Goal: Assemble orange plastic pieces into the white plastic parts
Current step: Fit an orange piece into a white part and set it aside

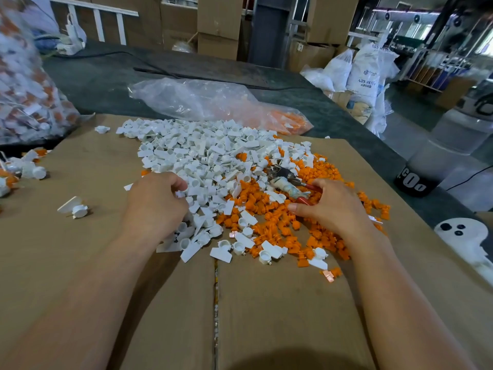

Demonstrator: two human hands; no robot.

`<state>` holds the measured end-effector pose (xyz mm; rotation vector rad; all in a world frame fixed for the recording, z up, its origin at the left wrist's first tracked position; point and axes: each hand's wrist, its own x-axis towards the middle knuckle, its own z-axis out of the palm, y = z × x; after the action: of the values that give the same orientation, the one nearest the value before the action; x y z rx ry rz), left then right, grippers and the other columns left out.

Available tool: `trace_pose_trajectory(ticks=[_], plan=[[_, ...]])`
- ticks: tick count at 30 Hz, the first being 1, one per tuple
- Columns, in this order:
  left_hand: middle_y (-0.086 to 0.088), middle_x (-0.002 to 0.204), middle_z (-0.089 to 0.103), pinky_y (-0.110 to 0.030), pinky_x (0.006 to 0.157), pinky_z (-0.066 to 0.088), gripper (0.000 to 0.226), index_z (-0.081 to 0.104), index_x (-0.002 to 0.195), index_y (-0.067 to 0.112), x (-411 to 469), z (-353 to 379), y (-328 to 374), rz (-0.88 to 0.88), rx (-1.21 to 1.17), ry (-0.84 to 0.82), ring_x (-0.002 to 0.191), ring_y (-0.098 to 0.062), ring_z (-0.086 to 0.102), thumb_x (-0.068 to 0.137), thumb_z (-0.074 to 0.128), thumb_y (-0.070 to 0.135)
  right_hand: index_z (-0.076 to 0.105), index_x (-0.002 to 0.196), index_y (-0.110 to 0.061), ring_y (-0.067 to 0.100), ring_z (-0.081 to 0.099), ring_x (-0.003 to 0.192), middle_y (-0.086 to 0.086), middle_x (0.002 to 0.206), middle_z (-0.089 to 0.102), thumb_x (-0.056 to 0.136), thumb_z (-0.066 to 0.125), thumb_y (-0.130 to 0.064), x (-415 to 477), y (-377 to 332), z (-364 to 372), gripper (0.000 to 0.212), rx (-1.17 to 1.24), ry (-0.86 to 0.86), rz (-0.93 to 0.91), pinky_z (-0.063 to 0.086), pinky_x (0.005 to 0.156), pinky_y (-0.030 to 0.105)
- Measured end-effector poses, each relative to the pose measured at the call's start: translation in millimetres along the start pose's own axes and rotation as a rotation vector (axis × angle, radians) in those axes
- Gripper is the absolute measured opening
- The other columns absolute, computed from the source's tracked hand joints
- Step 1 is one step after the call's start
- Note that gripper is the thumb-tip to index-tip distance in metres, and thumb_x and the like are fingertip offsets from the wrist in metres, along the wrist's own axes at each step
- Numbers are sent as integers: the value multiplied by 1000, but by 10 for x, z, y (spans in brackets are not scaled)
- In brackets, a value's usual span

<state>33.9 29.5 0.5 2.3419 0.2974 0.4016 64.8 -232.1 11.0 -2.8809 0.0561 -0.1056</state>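
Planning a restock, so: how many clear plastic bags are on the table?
2: one full bag at the left edge, one flatter bag behind the white parts, holding orange pieces. Others may be hidden.

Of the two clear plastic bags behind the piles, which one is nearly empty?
The flat bag behind the white parts, holding orange pieces only at its right end. The far-left bag bulges with white and orange parts.

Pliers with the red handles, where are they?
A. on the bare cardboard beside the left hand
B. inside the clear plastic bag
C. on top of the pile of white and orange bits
C: the pliers lie on the heap where the white parts meet the orange pieces, right beside the right hand.
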Motion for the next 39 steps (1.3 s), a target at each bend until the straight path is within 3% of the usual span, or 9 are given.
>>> trace_pose_trajectory(ticks=[6,9,12,16,18,21,29,35,39], plan=[[11,79,59,-24,62,42,10,60,91,23,-9,-26,42,25,-237,121,68,-1,52,87,62,15,40,135,-16,25,40,123,8,134,46,67,61,-67,0,-8,27,88,-3,-23,-10,31,101,39],[1,78,64,-28,63,52,11,59,81,21,-59,-35,136,-7,-555,4,69,-12,60,84,66,12,38,136,-16,25,38,125,8,135,44,67,59,-68,1,-7,30,89,-20,-32,-14,30,102,39],[-8,76,66,-24,64,54,17,64,79,18,-154,2,223,5,-672,-151,69,-15,62,80,68,1,36,138,-16,26,35,127,9,138,40,69,56,-70,-12,-24,25,90,6,-52,2,29,103,41],[6,66,57,-5,49,40,27,67,77,27,-225,41,278,22,-641,-204,54,3,50,72,75,2,47,132,-22,20,37,125,4,133,45,74,63,-57,-76,-135,7,70,152,125,-110,29,99,32],[12,62,57,-5,52,41,27,68,77,29,-235,60,286,22,-647,-212,55,5,51,72,76,4,58,121,-26,13,41,115,-2,116,50,76,68,-45,-130,-251,10,50,262,202,-244,27,88,22],[5,67,59,-15,63,52,25,68,76,31,-243,83,289,3,-653,-233,66,-9,58,71,77,8,66,110,-27,7,40,102,-8,98,47,79,68,-36,-205,-431,66,32,316,127,-396,26,76,17],[1,65,60,-11,55,48,25,71,64,32,-255,76,310,45,-688,-319,58,-6,54,64,80,8,62,118,-25,14,41,101,0,101,52,88,60,-27,-199,-552,194,30,195,26,-477,30,77,23],[3,64,59,-10,54,46,22,70,69,28,-272,64,331,53,-687,-337,57,-3,52,62,80,10,63,102,-18,16,44,99,-4,94,48,86,62,-24,-192,-577,223,17,174,21,-473,31,75,25],[3,62,58,-10,51,44,23,70,71,27,-282,53,340,53,-655,-331,52,-1,51,64,80,8,59,91,-18,12,49,92,-7,91,52,85,62,-23,-220,-581,185,8,330,99,-479,40,79,27]])
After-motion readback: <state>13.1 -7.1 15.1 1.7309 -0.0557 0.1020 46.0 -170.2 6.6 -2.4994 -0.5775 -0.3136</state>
